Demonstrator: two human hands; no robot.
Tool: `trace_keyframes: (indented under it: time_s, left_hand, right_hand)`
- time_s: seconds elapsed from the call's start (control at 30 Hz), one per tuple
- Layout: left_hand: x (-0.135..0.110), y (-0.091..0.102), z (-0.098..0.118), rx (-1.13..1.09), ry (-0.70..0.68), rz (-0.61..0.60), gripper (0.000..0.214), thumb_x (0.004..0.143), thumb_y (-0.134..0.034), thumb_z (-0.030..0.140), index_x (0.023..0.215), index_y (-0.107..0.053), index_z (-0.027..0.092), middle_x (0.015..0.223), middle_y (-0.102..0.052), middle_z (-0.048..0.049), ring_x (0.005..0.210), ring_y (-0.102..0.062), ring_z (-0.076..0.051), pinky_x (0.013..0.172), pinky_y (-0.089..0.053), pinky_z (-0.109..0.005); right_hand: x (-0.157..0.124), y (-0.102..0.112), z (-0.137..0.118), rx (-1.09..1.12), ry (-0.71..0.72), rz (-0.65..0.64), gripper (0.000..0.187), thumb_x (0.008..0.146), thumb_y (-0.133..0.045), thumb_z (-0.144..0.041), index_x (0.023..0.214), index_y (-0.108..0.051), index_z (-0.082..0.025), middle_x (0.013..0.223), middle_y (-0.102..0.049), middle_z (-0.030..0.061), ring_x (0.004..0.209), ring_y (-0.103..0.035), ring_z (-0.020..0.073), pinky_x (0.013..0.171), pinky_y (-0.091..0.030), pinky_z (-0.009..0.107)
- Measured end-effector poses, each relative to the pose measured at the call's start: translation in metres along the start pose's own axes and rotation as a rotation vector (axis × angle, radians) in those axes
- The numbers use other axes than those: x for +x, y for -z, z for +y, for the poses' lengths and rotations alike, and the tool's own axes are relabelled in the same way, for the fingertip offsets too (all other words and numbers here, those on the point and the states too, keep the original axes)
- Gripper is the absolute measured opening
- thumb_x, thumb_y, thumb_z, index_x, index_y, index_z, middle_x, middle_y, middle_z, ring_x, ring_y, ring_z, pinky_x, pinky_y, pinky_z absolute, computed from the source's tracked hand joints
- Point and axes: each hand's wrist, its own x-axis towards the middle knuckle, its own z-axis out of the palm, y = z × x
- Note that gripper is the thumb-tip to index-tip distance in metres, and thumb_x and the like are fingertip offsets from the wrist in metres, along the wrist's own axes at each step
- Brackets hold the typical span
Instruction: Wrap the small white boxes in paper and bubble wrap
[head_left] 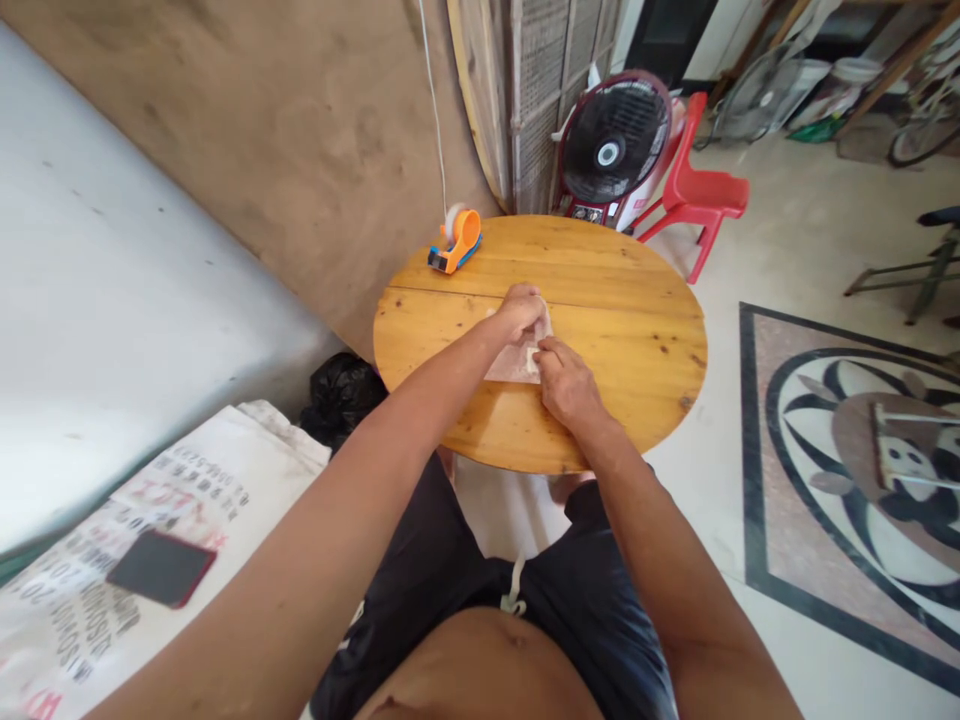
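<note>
A small clear plastic bag [514, 362] lies flat near the middle of the round wooden table [637, 300], and both my hands are on it. My left hand [521, 308] rests on the bag's far edge, fingers curled down over it and pressing it to the wood. My right hand [564, 378] sits at the near right side of the bag, thumb and fingertips pinched on a small white piece [533, 359] at the bag's edge; what that piece is I cannot tell. The two hands are just beside each other, almost touching

Further out, an orange tape dispenser [457, 241] stands at the far left rim of the table, well apart from the bag. Behind the table stand a floor fan [615, 145] and a red plastic chair [701, 190]. To my left a black plastic bag [341, 395] sits on the floor, and nearer me a dark phone [161, 567] lies on a printed white sack [97, 560]
</note>
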Motion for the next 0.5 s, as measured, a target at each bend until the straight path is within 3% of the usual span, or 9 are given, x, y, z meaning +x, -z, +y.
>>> trace_keyframes:
  time_s: [0.07,0.23,0.5]
  left_hand:
    - [-0.001,-0.002,0.005,-0.075,0.051,-0.014,0.040,0.078,-0.054,0.002,0.113,-0.057,0.022,0.063,-0.049,0.0045,0.053,-0.054,-0.013,0.063,-0.051,-0.030]
    - [0.002,-0.003,0.011,-0.155,0.027,-0.028,0.032,0.079,-0.053,-0.001,0.103,-0.057,0.020,0.061,-0.046,0.0047,0.052,-0.052,-0.012,0.066,-0.051,-0.031]
    - [0.025,-0.006,-0.004,-0.031,-0.043,0.062,0.040,0.080,-0.062,0.002,0.118,-0.059,0.016,0.091,-0.067,-0.0040,0.073,-0.064,-0.013,0.078,-0.052,-0.031]
  right_hand:
    - [0.000,0.000,0.001,0.005,0.001,-0.026,0.034,0.103,-0.036,-0.019,0.114,-0.068,-0.016,0.133,-0.065,0.0186,0.129,-0.057,0.0268,0.111,-0.048,0.045]
    - [-0.002,-0.002,0.002,-0.004,-0.011,-0.060,0.034,0.100,-0.037,-0.016,0.116,-0.067,-0.019,0.134,-0.064,0.0163,0.128,-0.057,0.0271,0.110,-0.048,0.046]
    - [-0.003,-0.002,0.002,-0.019,-0.002,-0.056,0.038,0.101,-0.034,-0.016,0.121,-0.067,-0.016,0.136,-0.063,0.0184,0.133,-0.055,0.0281,0.113,-0.046,0.046]
